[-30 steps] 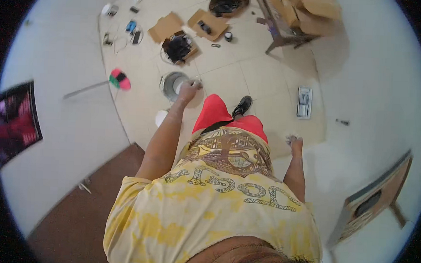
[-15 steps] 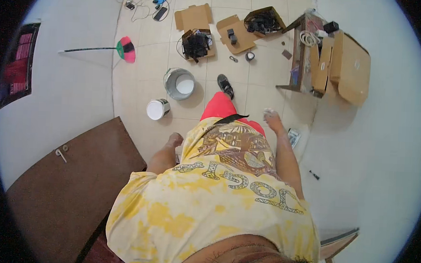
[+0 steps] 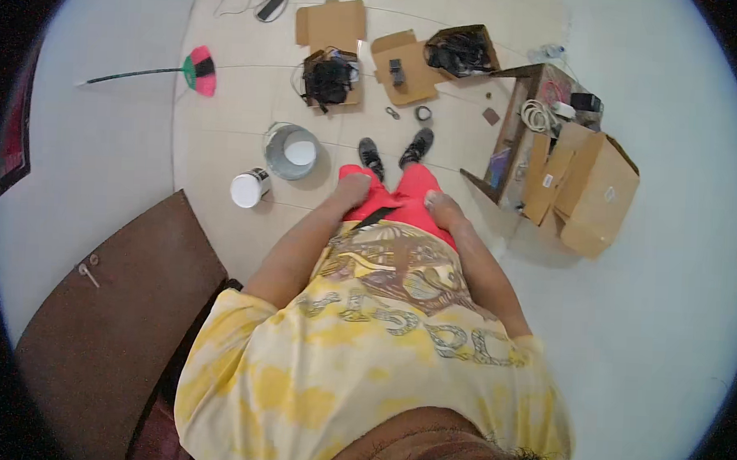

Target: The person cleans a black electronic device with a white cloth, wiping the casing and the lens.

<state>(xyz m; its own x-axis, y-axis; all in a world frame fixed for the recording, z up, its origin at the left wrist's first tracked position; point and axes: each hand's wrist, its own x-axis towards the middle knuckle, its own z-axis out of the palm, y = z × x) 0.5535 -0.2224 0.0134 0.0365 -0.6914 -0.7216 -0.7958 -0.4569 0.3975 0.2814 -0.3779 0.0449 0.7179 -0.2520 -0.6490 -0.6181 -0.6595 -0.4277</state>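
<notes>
The clock is read here from the red shorts [image 3: 411,207] of the person, with twelve at the upper edge of the view. The left hand [image 3: 354,190] is placed over the nine o'clock side of the shorts, and the right hand [image 3: 442,207] over the three o'clock side. Whether the fingers of either hand are spread or pressed together cannot be told, and light contact with the cloth cannot be confirmed. A whitish patch is seen on the right hand. Two dark shoes [image 3: 370,158] are seen near twelve o'clock, on the tiled floor [image 3: 232,146].

Between nine and ten o'clock a grey bucket [image 3: 275,152] is placed, in which something white is contained. Just beside it, at nine o'clock, a white tub [image 3: 250,188] is stood. At ten o'clock a pink and green broom [image 3: 199,71] is leaned at the wall. At eleven o'clock dark cables [image 3: 329,80] are kept in an open carton. At two o'clock a wooden counter [image 3: 518,105] is found, with a coiled pale cable [image 3: 536,116] at its near side. A brown door [image 3: 127,302] is seen toward eight o'clock.
</notes>
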